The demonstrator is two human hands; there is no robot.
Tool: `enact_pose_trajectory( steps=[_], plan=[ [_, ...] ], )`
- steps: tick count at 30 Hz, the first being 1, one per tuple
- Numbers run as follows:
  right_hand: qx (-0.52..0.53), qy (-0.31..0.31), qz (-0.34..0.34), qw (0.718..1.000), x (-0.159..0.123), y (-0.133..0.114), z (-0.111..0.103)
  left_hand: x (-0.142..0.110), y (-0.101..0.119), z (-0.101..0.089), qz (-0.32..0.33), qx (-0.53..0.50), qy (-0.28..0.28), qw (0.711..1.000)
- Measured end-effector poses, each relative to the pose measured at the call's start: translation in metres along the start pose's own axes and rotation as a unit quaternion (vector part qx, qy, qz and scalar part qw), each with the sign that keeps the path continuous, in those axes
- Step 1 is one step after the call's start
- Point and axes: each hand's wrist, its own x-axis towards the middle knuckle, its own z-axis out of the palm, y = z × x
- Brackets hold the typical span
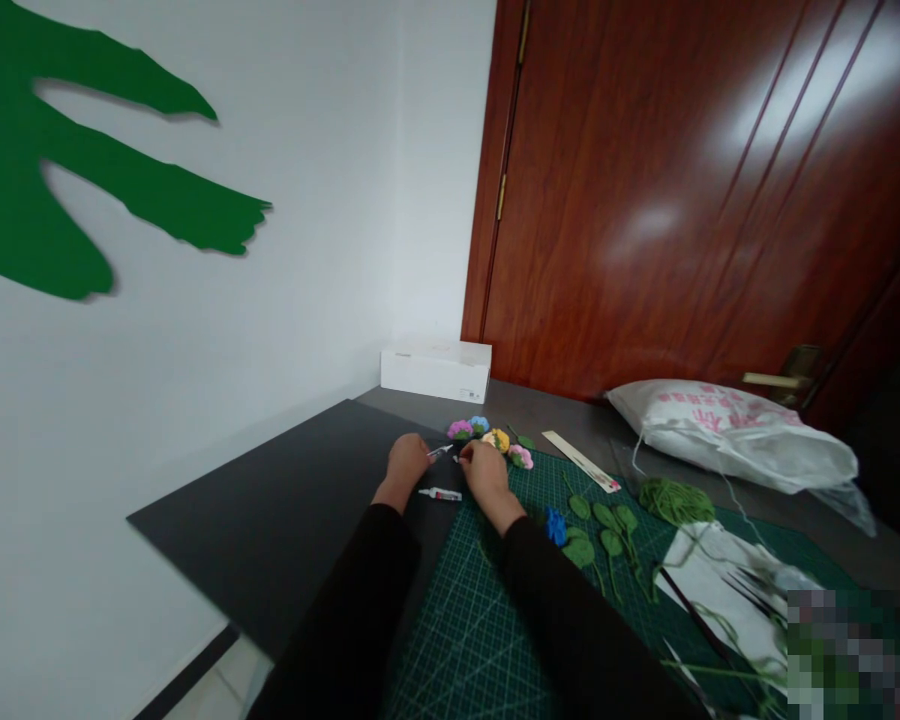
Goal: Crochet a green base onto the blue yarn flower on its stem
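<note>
My left hand (407, 468) is closed around a small white glue tube (440, 452), whose thin nozzle points toward my right hand (487, 474). The fingers of the right hand are pinched on a tiny white piece (457, 459), too small to name surely. Just below the hands a second glue tube (441, 494) lies on the black board (292, 500). Behind the right hand sit crocheted flowers: a purple one (460, 430), a light blue one (479, 425), a yellow one (500, 439) and a pink one (521, 457).
A green cutting mat (465, 610) bears crocheted leaves (579, 547), a dark blue flower (556, 526) and green yarn (675, 501). A ruler (581, 461) lies farther back. A white box (435, 372) stands by the wall; a white bag (735, 430) lies right. Scissors-like tools (754, 590) rest on paper.
</note>
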Motion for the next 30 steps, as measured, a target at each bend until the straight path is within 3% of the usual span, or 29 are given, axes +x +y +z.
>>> enact_pose_trajectory(
  steps=[10, 14, 21, 30],
  plan=[
    [-0.084, 0.020, -0.005, 0.996, 0.011, -0.005, 0.015, 0.006, -0.010, -0.014, -0.048, -0.045, -0.024, 0.998],
    [-0.083, 0.035, -0.034, 0.995, 0.020, -0.006, 0.016, 0.006, -0.011, -0.017, -0.064, -0.064, -0.022, 0.996],
    [-0.082, 0.004, -0.101, 0.991, 0.047, -0.016, 0.019, 0.002, -0.013, -0.019, -0.054, -0.112, -0.009, 0.992],
    [-0.049, 0.040, -0.102, 0.993, 0.042, -0.006, 0.032, 0.011, -0.022, -0.012, -0.050, -0.212, -0.041, 0.975]
  ],
)
